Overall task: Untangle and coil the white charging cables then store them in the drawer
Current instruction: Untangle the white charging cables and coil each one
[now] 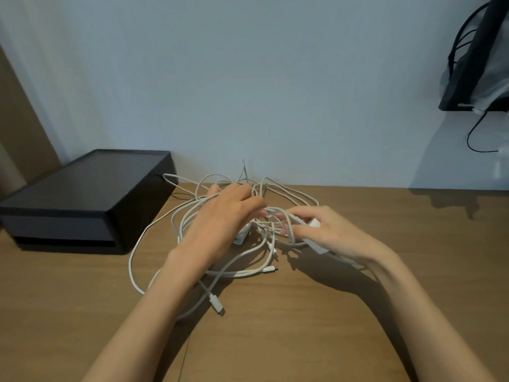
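A tangle of white charging cables [286, 193] lies on the wooden table [303, 326], near the wall. My left hand [223, 216] lies on top of the pile with its fingers curled into the strands. My right hand [325, 230] pinches a cable with a small white plug block [314, 223] at the pile's right side. Loose connector ends [217, 304] trail toward me. The black drawer box [82, 199] stands at the left, its front closed.
A pale wall runs along the table's back edge. A black screen [473, 59] with dark wires hangs at the upper right. Bare wood stretches in front of and to the right of the pile.
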The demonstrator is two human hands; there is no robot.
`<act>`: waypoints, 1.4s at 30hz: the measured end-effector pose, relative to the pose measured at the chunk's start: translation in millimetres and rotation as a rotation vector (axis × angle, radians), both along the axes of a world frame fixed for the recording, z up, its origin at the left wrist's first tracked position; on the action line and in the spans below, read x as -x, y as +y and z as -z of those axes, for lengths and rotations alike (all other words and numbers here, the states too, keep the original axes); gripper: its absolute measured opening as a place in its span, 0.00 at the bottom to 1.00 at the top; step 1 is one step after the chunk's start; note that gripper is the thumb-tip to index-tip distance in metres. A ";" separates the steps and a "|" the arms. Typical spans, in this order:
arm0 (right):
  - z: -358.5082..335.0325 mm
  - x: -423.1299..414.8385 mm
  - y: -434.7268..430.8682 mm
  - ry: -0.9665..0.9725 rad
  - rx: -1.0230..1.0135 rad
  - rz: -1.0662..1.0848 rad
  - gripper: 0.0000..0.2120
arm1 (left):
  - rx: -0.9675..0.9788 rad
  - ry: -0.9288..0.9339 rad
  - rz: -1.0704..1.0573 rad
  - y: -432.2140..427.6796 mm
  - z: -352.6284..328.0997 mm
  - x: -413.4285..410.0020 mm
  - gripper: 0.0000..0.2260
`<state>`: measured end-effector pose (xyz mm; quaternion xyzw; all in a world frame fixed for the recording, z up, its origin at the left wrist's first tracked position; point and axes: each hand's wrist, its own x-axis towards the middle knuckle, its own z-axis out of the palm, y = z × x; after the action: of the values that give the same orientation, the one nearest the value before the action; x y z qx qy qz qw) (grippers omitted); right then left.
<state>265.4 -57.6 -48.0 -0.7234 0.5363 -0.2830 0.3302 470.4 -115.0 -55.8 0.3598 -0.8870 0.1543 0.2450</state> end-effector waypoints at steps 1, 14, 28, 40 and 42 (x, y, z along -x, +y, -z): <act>-0.5 -0.4 -0.3 -0.026 -0.030 -0.015 0.08 | 0.039 0.012 0.006 0.0 0.6 0.9 0.13; -1.3 -7.2 3.6 -0.327 -0.249 -0.125 0.10 | 0.194 -0.011 0.076 3.0 -3.8 2.8 0.15; -6.0 6.3 -5.4 -0.798 0.011 0.208 0.10 | -0.499 0.558 0.083 -9.5 -6.3 -12.0 0.13; 7.1 -15.5 -4.2 -0.380 0.185 0.236 0.11 | -0.967 1.030 0.301 10.9 -8.7 16.4 0.13; 7.7 -16.6 -4.6 -0.351 0.197 0.214 0.13 | -0.986 1.016 0.326 12.9 -8.4 19.5 0.13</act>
<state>282.0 -62.2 -55.7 -0.6309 0.5141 -0.4886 0.3145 450.9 -102.0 -47.4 0.3189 -0.6726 -0.4880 0.4559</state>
